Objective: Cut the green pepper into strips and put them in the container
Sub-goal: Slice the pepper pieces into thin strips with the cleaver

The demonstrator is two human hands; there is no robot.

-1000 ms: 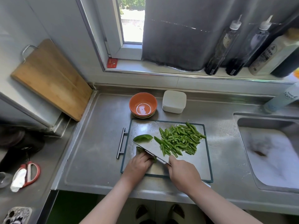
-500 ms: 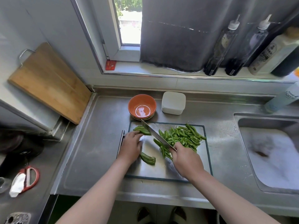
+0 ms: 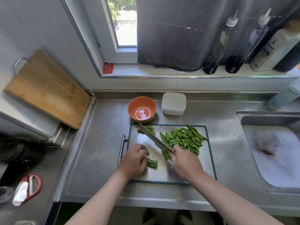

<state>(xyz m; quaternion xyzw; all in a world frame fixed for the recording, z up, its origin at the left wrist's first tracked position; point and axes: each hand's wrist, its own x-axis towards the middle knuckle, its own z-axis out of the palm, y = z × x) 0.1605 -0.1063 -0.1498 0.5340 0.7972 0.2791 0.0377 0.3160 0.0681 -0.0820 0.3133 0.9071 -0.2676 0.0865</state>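
Two bare hands work over a steel cutting board (image 3: 141, 176). Left hand (image 3: 134, 159), fingers curled, pins a green pepper piece (image 3: 152, 163). Right hand (image 3: 185, 161) is fisted around a knife (image 3: 154, 139) angled up-left. Pepper strips (image 3: 183, 138) lie right; a white container (image 3: 173, 103) sits behind. Bottle labels are unreadable.

Rectangular wooden chopping board with a metal loop handle (image 3: 47, 88) leans against the left wall. Red-handled scissors (image 3: 33, 185) lie on the lower-left counter beside a white crumpled scrap (image 3: 20, 194). Two tall dark glass bottles with white nozzle caps (image 3: 222, 44) stand on the window ledge, a white plastic bottle (image 3: 274, 49) just beside them. Steel sink basin (image 3: 274, 153) at right holds white foam. Dark grey curtain (image 3: 175, 33) hangs over the window.
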